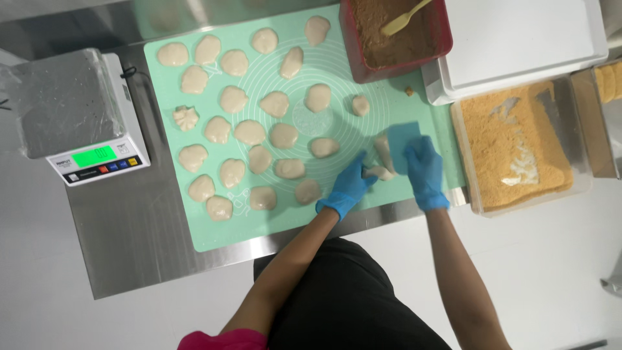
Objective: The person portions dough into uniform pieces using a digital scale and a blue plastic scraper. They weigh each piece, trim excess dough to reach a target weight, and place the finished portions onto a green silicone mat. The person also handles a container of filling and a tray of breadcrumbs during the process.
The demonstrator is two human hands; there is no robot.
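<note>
Both my hands wear blue gloves over a mint green silicone mat (194, 220). My right hand (424, 170) grips a blue dough scraper (400, 144) that stands on a lump of pale dough (383, 150). My left hand (348, 186) pinches a small cut piece of dough (378, 173) beside that lump. Several flattened pale dough portions (250, 132) lie in rows across the mat to the left. One of them, at the left, is a pleated piece (186, 117).
A digital scale (97, 155) with a plastic-wrapped platform sits left on the steel table (129, 240). A red tub of brown filling (395, 42) with a yellow spoon is at the back. A white tray (518, 39) and a clear bin of orange crumbs (512, 146) stand right.
</note>
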